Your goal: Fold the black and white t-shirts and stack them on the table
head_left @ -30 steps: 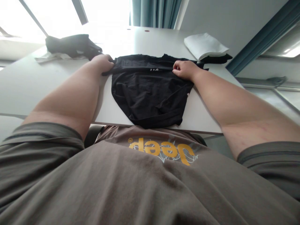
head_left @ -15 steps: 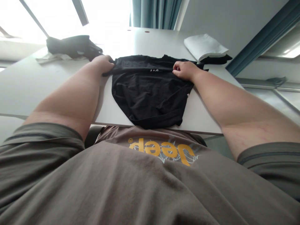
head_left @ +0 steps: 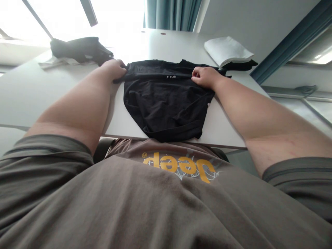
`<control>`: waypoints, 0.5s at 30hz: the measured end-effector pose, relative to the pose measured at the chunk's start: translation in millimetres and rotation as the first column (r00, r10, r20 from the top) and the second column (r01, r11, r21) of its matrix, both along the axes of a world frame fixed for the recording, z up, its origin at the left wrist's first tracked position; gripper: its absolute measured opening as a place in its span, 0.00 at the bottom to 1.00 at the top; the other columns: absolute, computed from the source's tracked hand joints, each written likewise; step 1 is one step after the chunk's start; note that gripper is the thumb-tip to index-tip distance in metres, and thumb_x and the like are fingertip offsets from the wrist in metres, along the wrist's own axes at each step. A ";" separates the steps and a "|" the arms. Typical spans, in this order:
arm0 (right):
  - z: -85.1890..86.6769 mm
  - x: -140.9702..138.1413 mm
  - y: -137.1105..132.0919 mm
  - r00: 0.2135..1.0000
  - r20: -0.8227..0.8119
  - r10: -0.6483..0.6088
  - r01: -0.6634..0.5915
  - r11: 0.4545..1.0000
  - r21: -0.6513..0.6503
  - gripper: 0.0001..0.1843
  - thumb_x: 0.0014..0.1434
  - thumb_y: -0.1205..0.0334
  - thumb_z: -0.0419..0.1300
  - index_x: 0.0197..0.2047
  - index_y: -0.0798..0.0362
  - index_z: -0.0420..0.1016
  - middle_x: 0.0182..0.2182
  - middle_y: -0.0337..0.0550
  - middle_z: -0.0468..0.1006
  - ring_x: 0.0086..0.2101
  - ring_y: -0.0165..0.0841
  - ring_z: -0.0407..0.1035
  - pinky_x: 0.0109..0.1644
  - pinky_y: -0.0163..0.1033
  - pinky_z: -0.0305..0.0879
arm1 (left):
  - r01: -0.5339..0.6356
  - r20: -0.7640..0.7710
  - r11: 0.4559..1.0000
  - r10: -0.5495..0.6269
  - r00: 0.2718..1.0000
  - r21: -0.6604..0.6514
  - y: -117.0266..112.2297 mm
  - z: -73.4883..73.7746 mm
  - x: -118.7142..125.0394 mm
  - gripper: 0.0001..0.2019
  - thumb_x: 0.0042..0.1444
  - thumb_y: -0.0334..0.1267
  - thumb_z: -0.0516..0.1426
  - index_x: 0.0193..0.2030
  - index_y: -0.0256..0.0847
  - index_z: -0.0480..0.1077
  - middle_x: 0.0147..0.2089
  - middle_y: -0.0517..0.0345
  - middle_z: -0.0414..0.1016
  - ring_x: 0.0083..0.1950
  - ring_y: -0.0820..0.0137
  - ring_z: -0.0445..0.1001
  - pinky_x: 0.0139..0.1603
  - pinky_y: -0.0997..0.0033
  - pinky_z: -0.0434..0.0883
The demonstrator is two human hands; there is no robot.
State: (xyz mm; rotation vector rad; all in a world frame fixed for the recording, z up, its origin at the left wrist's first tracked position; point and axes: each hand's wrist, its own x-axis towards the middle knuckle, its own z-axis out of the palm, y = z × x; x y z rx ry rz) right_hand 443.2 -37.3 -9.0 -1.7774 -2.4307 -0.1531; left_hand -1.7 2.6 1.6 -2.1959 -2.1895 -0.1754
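A black T-shirt (head_left: 166, 103) with a small white print lies spread on the white table (head_left: 116, 121), its lower end at the table's near edge. At the shirt's upper left, my left hand (head_left: 116, 69) is closed on the sleeve area; its fingertips are partly hidden. My right hand (head_left: 203, 76) rests on the upper right of the shirt, fingers curled and pinching the black fabric near the print. A crease runs across the shirt between both hands.
Farther left is a loose pile of dark and white clothes (head_left: 77, 50). At the back right sits a folded white garment (head_left: 227, 50) on top of a folded black one (head_left: 241, 65). A blue curtain (head_left: 172, 15) hangs beyond the table's far edge.
Almost nothing differs. Both hands keep their places on the black T-shirt, and the view has shifted very slightly.
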 end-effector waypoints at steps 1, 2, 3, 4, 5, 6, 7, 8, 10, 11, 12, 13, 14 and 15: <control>-0.2 0.4 0.4 1.000 0.000 0.003 -0.003 1.000 0.003 0.18 0.70 0.59 0.57 0.57 0.58 0.78 0.51 0.55 0.82 0.48 0.44 0.74 0.54 0.45 0.65 | 0.002 -0.003 1.000 -0.002 1.000 0.001 -0.1 0.1 0.2 0.29 0.65 0.48 0.61 0.70 0.37 0.74 0.66 0.46 0.75 0.62 0.48 0.74 0.63 0.50 0.73; -0.5 0.9 1.0 1.000 -0.001 0.008 -0.008 1.000 0.007 0.18 0.70 0.58 0.57 0.57 0.58 0.78 0.51 0.55 0.82 0.47 0.44 0.74 0.54 0.45 0.65 | 0.003 0.000 1.000 -0.003 1.000 0.004 0.0 0.1 0.3 0.29 0.65 0.48 0.61 0.70 0.37 0.74 0.67 0.46 0.75 0.61 0.49 0.74 0.63 0.50 0.73; -0.8 1.4 1.7 1.000 -0.001 0.013 -0.013 1.000 0.010 0.18 0.70 0.58 0.58 0.57 0.58 0.78 0.50 0.55 0.82 0.47 0.44 0.75 0.53 0.44 0.65 | -0.002 0.007 1.000 0.002 1.000 0.005 0.3 -0.1 0.1 0.29 0.65 0.48 0.61 0.70 0.39 0.74 0.67 0.48 0.75 0.61 0.50 0.74 0.63 0.50 0.73; -1.2 2.0 2.4 1.000 -0.001 0.017 -0.017 1.000 0.012 0.18 0.70 0.58 0.58 0.57 0.58 0.78 0.50 0.54 0.82 0.47 0.44 0.75 0.53 0.44 0.65 | -0.008 0.015 1.000 0.008 1.000 0.006 0.6 -0.4 -0.2 0.28 0.65 0.48 0.61 0.70 0.41 0.74 0.66 0.50 0.75 0.60 0.51 0.74 0.63 0.50 0.73; -1.6 2.5 3.2 1.000 -0.001 0.019 -0.019 1.000 0.013 0.17 0.70 0.58 0.58 0.56 0.58 0.78 0.50 0.54 0.82 0.47 0.44 0.75 0.53 0.44 0.65 | -0.013 0.023 1.000 0.013 1.000 0.008 1.1 -0.7 -0.5 0.28 0.65 0.48 0.61 0.70 0.42 0.75 0.66 0.51 0.76 0.60 0.52 0.74 0.63 0.50 0.73; -2.0 2.9 3.8 1.000 -0.001 0.019 -0.018 1.000 0.013 0.17 0.70 0.58 0.58 0.56 0.58 0.78 0.50 0.55 0.82 0.47 0.44 0.75 0.53 0.44 0.65 | -0.016 0.028 1.000 0.015 0.999 0.009 1.4 -1.0 -0.8 0.27 0.65 0.48 0.62 0.69 0.43 0.75 0.66 0.52 0.76 0.60 0.52 0.74 0.63 0.50 0.73; -2.3 3.3 4.4 1.000 -0.001 0.018 -0.018 1.000 0.012 0.17 0.70 0.58 0.57 0.56 0.58 0.78 0.51 0.55 0.82 0.47 0.44 0.75 0.53 0.45 0.65 | -0.015 0.026 1.000 0.014 1.000 0.010 1.8 -1.1 -1.0 0.27 0.65 0.48 0.62 0.69 0.42 0.75 0.65 0.51 0.76 0.60 0.51 0.74 0.62 0.50 0.73; -2.5 3.5 4.8 1.000 -0.001 0.017 -0.017 1.000 0.011 0.17 0.70 0.58 0.57 0.56 0.57 0.78 0.51 0.55 0.82 0.47 0.44 0.75 0.53 0.45 0.65 | -0.012 0.019 1.000 0.011 1.000 0.011 2.0 -1.3 -1.1 0.27 0.66 0.48 0.61 0.69 0.41 0.75 0.65 0.50 0.76 0.60 0.50 0.74 0.62 0.50 0.73; -2.5 3.5 5.1 1.000 -0.004 0.014 -0.014 1.000 0.008 0.18 0.70 0.58 0.57 0.57 0.57 0.78 0.51 0.55 0.82 0.48 0.45 0.75 0.54 0.45 0.64 | -0.004 0.000 1.000 0.004 1.000 0.013 2.4 -1.5 -1.1 0.28 0.66 0.48 0.61 0.70 0.39 0.74 0.65 0.47 0.76 0.60 0.49 0.74 0.60 0.51 0.73; -2.3 3.4 5.0 1.000 -0.005 0.012 -0.012 1.000 0.007 0.18 0.70 0.58 0.57 0.57 0.57 0.78 0.51 0.55 0.82 0.49 0.45 0.75 0.54 0.45 0.64 | -0.003 -0.005 1.000 0.003 1.000 0.012 2.7 -1.7 -1.1 0.29 0.66 0.48 0.61 0.70 0.38 0.74 0.65 0.47 0.76 0.60 0.49 0.74 0.60 0.51 0.74; -2.0 3.2 4.7 1.000 -0.005 0.008 -0.008 1.000 0.004 0.18 0.70 0.57 0.57 0.57 0.57 0.78 0.52 0.55 0.82 0.49 0.45 0.75 0.55 0.46 0.64 | -0.002 -0.007 1.000 0.002 1.000 0.013 3.1 -1.9 -1.2 0.29 0.66 0.49 0.61 0.70 0.38 0.74 0.65 0.47 0.76 0.59 0.50 0.74 0.60 0.52 0.73; -1.6 2.9 4.3 1.000 -0.006 0.006 -0.006 1.000 0.002 0.18 0.70 0.57 0.57 0.57 0.57 0.78 0.52 0.55 0.82 0.50 0.46 0.74 0.55 0.46 0.64 | -0.003 -0.006 1.000 0.003 1.000 0.015 3.5 -2.2 -1.4 0.29 0.66 0.49 0.61 0.70 0.38 0.74 0.65 0.48 0.76 0.58 0.51 0.74 0.59 0.53 0.73; -1.3 2.6 3.9 1.000 -0.006 0.004 -0.004 1.000 0.001 0.18 0.70 0.57 0.57 0.57 0.57 0.78 0.52 0.55 0.82 0.50 0.46 0.74 0.55 0.46 0.64 | -0.005 -0.005 1.000 0.005 1.000 0.018 4.2 -2.6 -1.7 0.29 0.66 0.49 0.62 0.70 0.39 0.74 0.64 0.49 0.77 0.58 0.51 0.74 0.59 0.53 0.73; -1.0 2.4 3.5 1.000 -0.007 0.005 -0.005 1.000 0.000 0.18 0.70 0.57 0.57 0.57 0.57 0.78 0.52 0.55 0.82 0.50 0.46 0.74 0.55 0.46 0.64 | -0.008 -0.004 1.000 0.008 1.000 0.020 4.8 -2.9 -2.2 0.29 0.65 0.50 0.62 0.70 0.40 0.75 0.64 0.50 0.77 0.57 0.52 0.74 0.59 0.54 0.73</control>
